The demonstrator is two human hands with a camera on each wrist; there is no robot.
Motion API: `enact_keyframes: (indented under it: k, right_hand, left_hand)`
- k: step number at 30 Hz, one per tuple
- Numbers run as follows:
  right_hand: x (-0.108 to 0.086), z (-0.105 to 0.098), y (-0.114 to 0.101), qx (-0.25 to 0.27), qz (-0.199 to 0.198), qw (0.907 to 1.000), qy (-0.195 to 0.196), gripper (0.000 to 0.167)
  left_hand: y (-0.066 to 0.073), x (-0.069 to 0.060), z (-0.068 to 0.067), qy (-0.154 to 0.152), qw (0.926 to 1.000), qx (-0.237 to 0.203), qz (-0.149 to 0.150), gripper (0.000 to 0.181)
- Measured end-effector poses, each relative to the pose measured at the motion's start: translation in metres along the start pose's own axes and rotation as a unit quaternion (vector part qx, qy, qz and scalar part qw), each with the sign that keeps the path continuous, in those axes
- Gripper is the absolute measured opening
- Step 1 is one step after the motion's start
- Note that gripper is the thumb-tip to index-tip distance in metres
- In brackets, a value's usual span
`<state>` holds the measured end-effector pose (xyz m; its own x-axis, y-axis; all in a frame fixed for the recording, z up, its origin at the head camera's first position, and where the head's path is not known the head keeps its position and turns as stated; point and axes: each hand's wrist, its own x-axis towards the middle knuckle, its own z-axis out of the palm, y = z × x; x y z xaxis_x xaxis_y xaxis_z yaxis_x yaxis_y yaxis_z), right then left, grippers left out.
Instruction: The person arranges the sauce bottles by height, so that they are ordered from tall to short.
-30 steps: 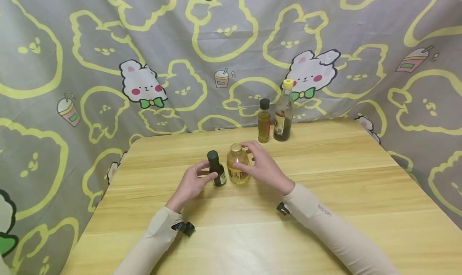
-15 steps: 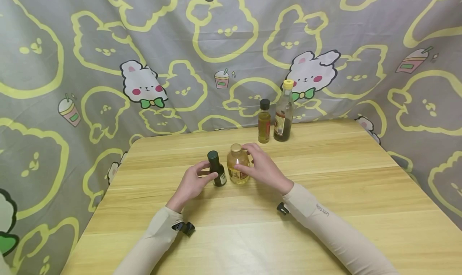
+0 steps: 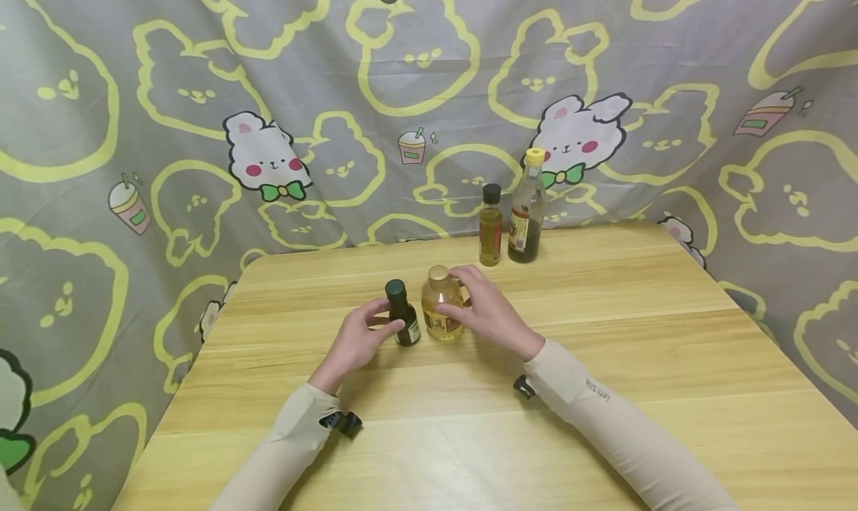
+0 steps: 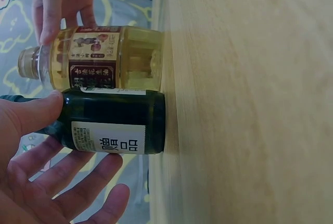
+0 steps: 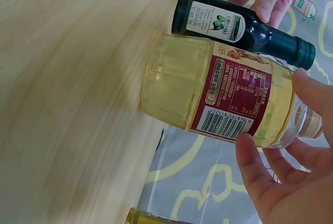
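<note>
In the head view, two bottles stand upright side by side near the middle of the wooden table. My left hand (image 3: 358, 340) holds the small dark green olive oil bottle (image 4: 112, 114), thumb on one side and fingers on the other. To its right, my right hand (image 3: 492, 313) grips the clear peanut oil bottle (image 5: 234, 94) by its upper part; this one has yellow oil, a gold cap and a dark red label. From the left wrist camera, the thumb (image 4: 39, 110) lies at the green bottle's shoulder. The far fingers are partly hidden behind the bottles.
Farther back on the table (image 3: 603, 310) stand a slim oil bottle (image 3: 490, 235) with a black cap and a taller bottle (image 3: 526, 224) of dark liquid with a yellow cap. A patterned grey curtain (image 3: 375, 71) hangs behind the table's back edge.
</note>
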<state>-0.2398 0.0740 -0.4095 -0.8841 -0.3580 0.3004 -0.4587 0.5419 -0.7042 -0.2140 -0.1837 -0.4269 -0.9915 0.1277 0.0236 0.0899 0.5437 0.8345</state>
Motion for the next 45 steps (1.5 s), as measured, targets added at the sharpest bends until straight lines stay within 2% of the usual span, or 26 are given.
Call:
enact_keyframes:
  k: [22, 31, 40, 45]
  right_hand:
    - [0.018, -0.002, 0.01, -0.011, 0.012, 0.9998, 0.007, 0.063]
    - [0.029, -0.002, 0.015, -0.017, 0.036, 0.999, 0.019, 0.07]
    - [0.041, -0.004, 0.023, -0.014, 0.042, 0.9988, 0.022, 0.071]
    - [0.051, -0.005, 0.032, -0.003, 0.047, 0.9981, 0.038, 0.07]
  left_hand:
    - [0.001, 0.0, 0.001, -0.003, 1.0, -0.002, -0.001, 0.044]
    - [0.001, 0.0, -0.001, -0.005, 1.0, -0.003, -0.002, 0.045]
    - [0.0, -0.001, -0.001, -0.004, 1.0, -0.005, -0.002, 0.045]
    - [0.0, 0.0, 0.0, -0.007, 1.0, -0.005, -0.001, 0.045]
